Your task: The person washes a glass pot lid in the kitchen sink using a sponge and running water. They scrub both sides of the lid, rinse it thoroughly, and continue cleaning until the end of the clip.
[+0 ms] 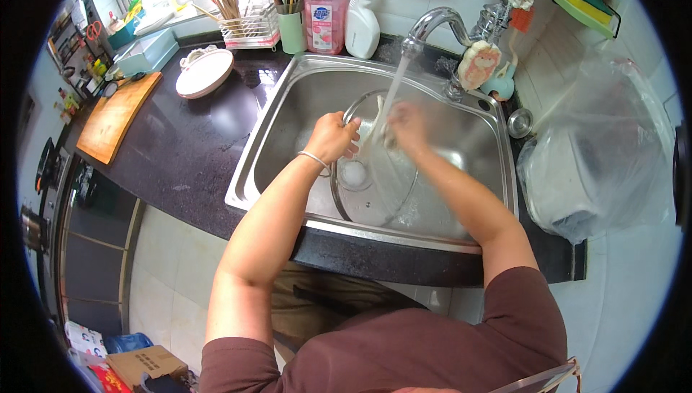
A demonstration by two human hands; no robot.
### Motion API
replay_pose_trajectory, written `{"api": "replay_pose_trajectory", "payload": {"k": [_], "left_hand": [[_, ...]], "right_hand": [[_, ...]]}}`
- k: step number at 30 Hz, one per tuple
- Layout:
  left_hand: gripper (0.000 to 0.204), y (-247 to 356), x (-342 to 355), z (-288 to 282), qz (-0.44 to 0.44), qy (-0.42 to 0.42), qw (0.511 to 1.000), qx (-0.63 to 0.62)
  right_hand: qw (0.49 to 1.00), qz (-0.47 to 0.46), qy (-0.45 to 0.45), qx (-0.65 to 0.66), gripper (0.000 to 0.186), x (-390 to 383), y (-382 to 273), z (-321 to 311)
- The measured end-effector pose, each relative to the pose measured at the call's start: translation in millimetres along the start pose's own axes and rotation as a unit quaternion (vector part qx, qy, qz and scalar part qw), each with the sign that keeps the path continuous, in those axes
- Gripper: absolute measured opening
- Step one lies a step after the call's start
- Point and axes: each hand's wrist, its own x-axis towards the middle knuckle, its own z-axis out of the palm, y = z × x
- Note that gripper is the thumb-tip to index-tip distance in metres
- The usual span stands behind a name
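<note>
A clear glass pot lid with a metal rim (336, 193) stands tilted in the steel sink. My left hand (334, 138), with a pale bangle on its wrist, is closed on the lid's upper left rim. Smeared by motion, my right hand (408, 126) is at the lid's upper right with a whitish cloth (376, 125) bunched at its fingers, against the glass. Water runs from the chrome faucet (441, 20) in a stream between my hands onto the lid. A round pale drain fitting (353, 175) shows low in the basin.
Behind the sink (245, 193) stand a pink pump bottle (326, 18), a white spray bottle (362, 22) and a green utensil cup (292, 30). On the left are a white dish (205, 74) and a wooden cutting board (119, 115). A plastic-bagged white object (569, 170) is at right.
</note>
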Motion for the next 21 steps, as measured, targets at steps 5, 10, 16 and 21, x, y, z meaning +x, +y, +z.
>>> {"api": "replay_pose_trajectory", "payload": {"k": [5, 10, 16, 21], "left_hand": [[0.028, -8.0, 2.5, -12.0, 0.01, 0.05, 0.998, 0.022], [0.026, -5.9, 8.1, -10.9, -0.018, 0.045, 0.999, -0.012], [0.026, -14.0, 6.4, -6.2, -0.013, 0.044, 0.998, 0.045], [0.024, -6.0, 4.1, -3.4, 0.002, 0.02, 1.0, 0.014]], "right_hand": [[0.916, -0.288, -0.277, -0.049, 0.024, -71.6, -30.4, 24.4], [0.976, -0.094, -0.15, -0.127, 0.025, -51.8, 51.6, -0.3], [0.949, -0.271, -0.138, -0.078, 0.025, -57.4, -21.8, 33.8], [0.981, -0.109, -0.051, -0.152, 0.022, -11.6, 8.8, 2.2]]}}
